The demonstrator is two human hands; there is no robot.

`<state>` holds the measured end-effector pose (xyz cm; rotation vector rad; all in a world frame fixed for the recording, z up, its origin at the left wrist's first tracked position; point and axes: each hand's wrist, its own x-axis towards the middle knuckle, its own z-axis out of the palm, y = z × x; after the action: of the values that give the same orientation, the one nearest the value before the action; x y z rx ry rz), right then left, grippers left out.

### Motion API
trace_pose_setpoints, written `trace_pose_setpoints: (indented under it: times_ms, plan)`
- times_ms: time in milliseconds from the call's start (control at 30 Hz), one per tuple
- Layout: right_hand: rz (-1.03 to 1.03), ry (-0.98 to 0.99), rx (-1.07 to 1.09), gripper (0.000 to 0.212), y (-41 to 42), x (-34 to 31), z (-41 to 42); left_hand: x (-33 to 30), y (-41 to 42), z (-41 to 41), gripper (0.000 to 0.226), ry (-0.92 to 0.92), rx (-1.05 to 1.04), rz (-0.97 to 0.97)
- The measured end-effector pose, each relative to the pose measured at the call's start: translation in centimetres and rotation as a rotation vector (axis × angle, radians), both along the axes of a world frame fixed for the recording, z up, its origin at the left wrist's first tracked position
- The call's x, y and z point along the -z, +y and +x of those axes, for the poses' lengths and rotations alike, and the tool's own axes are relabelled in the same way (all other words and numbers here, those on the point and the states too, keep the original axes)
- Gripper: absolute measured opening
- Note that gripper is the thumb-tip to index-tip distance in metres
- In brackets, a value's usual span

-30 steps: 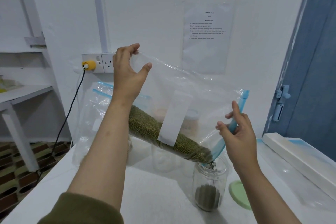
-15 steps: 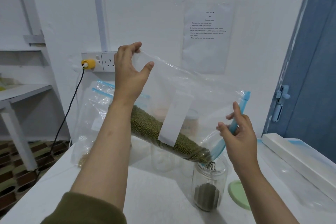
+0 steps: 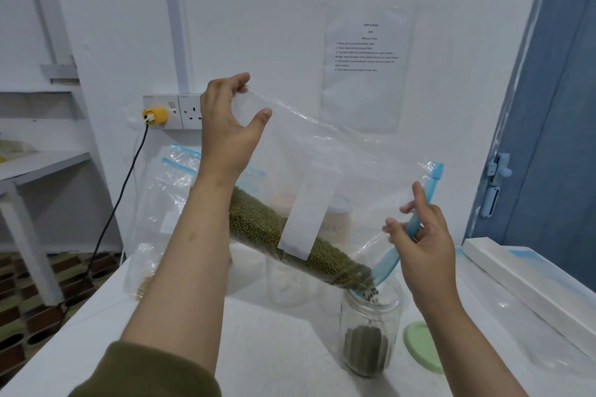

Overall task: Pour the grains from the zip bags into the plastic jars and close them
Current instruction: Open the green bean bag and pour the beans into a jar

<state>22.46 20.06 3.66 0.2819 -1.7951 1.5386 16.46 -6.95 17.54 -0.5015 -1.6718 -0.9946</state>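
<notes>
A clear zip bag [image 3: 325, 155] with a blue seal is tilted down to the right, and green grains [image 3: 290, 245] lie along its lower edge. My left hand [image 3: 225, 129] pinches the bag's raised bottom corner. My right hand [image 3: 422, 245] grips the blue seal at the bag's mouth. The mouth's lower corner sits over an open clear jar [image 3: 371, 329] on the white table [image 3: 258, 348], and grains fall into it. The jar holds a low layer of green grains. A pale green lid [image 3: 419, 345] lies flat to the right of the jar.
More zip bags [image 3: 164, 213] lean against the wall at the back left, one with yellowish grains. Behind the tilted bag stand an empty clear jar [image 3: 287, 284] and a closed jar [image 3: 335, 219]. A white box [image 3: 529, 280] lies at the right. A black cable [image 3: 119, 196] hangs from the wall socket.
My left hand has lifted the bag's bottom corner slightly higher. Grains keep sliding toward the mouth, and the layer in the jar has grown a little.
</notes>
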Motion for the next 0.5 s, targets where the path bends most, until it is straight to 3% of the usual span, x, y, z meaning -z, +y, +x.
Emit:
trace_pose_setpoints:
  times_ms: [500]
  plan:
    - [0.019,-0.004,0.027,0.065,-0.06,-0.03,0.17,-0.17,0.22,0.57,0.050,-0.028,0.005,0.003]
